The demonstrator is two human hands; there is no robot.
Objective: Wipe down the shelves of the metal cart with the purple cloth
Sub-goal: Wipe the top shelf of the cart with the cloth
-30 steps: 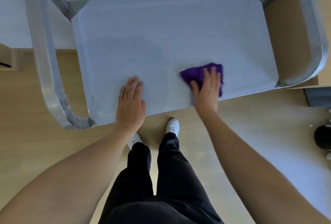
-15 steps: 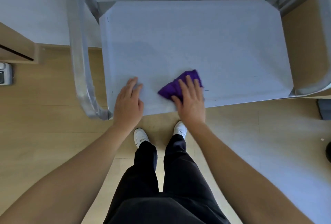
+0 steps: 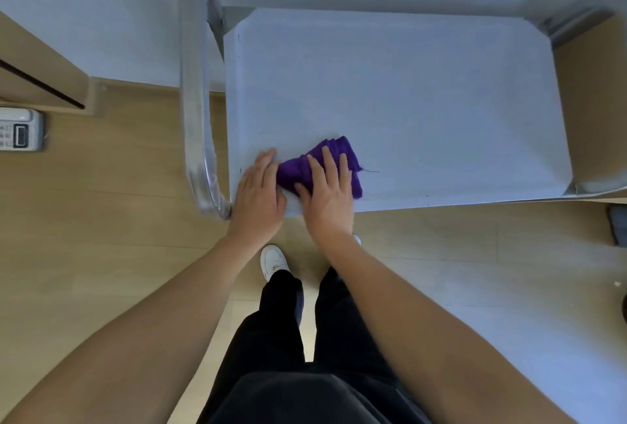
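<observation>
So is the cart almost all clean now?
Not sure yet. The top shelf shows no big marks. Right now the right hand presses the purple cloth flat at its near left corner, beside the left hand. Lower shelves are out of view, so they probably come next.

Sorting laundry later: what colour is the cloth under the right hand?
Solid deep purple: the folded fabric cloth shows best in the head view.

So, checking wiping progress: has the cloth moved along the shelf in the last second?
Yes. The cloth has slid left along the front edge of the shelf toward the left handle, and is now beside the left hand.
</observation>
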